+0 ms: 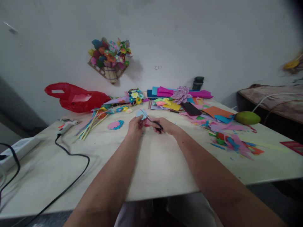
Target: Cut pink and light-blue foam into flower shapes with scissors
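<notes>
Near the middle of the table, my left hand (136,126) pinches a small light blue piece (141,114). My right hand (163,125) is closed around the dark handles of a pair of scissors (158,124). The scissors' blades point up and left and lie against the light blue piece. A bit of pink material (148,122) shows between my two hands. To the left of my hands, a round pink piece with a scalloped blue edge (115,125) lies flat on the table.
A glue gun (67,126) with a black cord and a power strip (20,151) are at left. Behind are a red bag (80,99), thin stems (91,126) and foam flowers (136,96). Coloured sheets, scraps (236,143) and a green fruit (247,117) lie right.
</notes>
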Action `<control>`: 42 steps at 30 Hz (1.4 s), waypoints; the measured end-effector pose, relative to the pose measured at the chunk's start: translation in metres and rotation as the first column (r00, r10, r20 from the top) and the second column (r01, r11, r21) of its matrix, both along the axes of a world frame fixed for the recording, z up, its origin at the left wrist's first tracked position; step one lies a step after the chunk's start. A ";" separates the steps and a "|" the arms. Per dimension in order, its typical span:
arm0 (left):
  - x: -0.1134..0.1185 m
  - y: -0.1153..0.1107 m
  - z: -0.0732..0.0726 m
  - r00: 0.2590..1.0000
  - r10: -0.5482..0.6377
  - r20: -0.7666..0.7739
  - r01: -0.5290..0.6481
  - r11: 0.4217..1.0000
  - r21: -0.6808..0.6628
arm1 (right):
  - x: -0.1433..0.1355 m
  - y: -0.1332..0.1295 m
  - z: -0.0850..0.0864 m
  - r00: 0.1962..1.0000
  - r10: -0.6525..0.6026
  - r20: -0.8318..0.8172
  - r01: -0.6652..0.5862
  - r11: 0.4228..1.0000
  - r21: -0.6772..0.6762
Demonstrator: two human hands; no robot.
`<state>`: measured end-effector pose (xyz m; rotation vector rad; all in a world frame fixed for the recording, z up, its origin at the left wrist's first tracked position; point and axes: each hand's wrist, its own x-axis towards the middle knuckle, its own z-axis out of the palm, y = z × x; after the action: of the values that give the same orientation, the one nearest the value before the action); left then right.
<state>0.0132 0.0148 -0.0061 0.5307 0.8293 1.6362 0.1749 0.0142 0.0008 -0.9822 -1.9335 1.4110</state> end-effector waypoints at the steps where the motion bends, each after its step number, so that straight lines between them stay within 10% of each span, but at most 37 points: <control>1: 0.000 0.000 0.000 1.000 0.001 0.002 -0.001 1.000 0.000 | 0.000 0.000 0.000 1.000 0.002 0.000 -0.002 1.000 0.005; 42: 0.003 -0.005 0.007 0.999 0.039 0.018 -0.038 0.999 -0.033 | -0.003 -0.006 0.007 0.996 -0.085 -0.007 0.085 0.996 0.004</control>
<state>0.0164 0.0096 0.0011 0.4780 0.8559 1.6576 0.1720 0.0077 0.0079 -1.0434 -1.8664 1.3605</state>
